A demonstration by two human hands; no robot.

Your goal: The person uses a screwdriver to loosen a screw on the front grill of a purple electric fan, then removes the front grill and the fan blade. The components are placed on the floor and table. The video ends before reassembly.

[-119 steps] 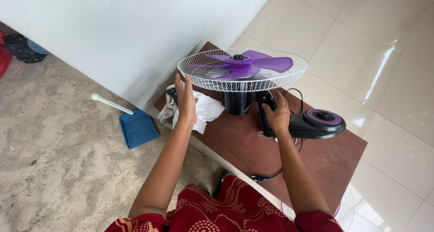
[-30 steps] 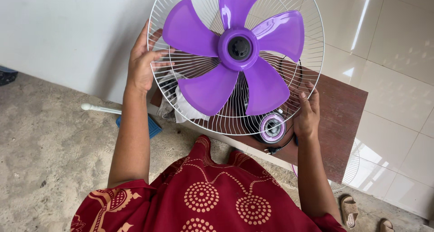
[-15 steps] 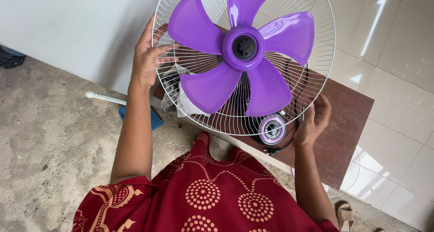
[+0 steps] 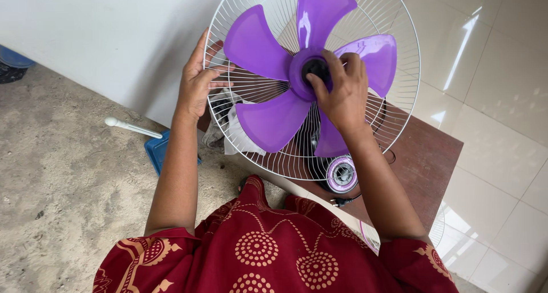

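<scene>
While the white wire guard (image 4: 394, 107) is tilted up toward the camera, its left rim is gripped by the left hand (image 4: 197, 84), thumb on the near side & fingers curled through the wires, closed on the guard. The purple blade (image 4: 274, 119) is seen inside the guard; its black centre cap (image 4: 315, 68) is covered by the right hand (image 4: 341, 90), fingertips bunched together on the cap. The fan is held above a dark brown wooden table (image 4: 425, 156), w/ the round purple-ringed base (image 4: 341, 174) resting on the tabletop just below the guard's lower rim. A black cable & plug (image 4: 342, 201) are seen at the table's near edge. A white cloth (image 4: 235, 136) is partly visible behind the wires. Rm: white wall at top left, glossy cream floor tiles at right, rough sandy concrete at left. A blue dustpan (image 4: 157, 150) w/ a white handle is lying on the concrete nr the wall
</scene>
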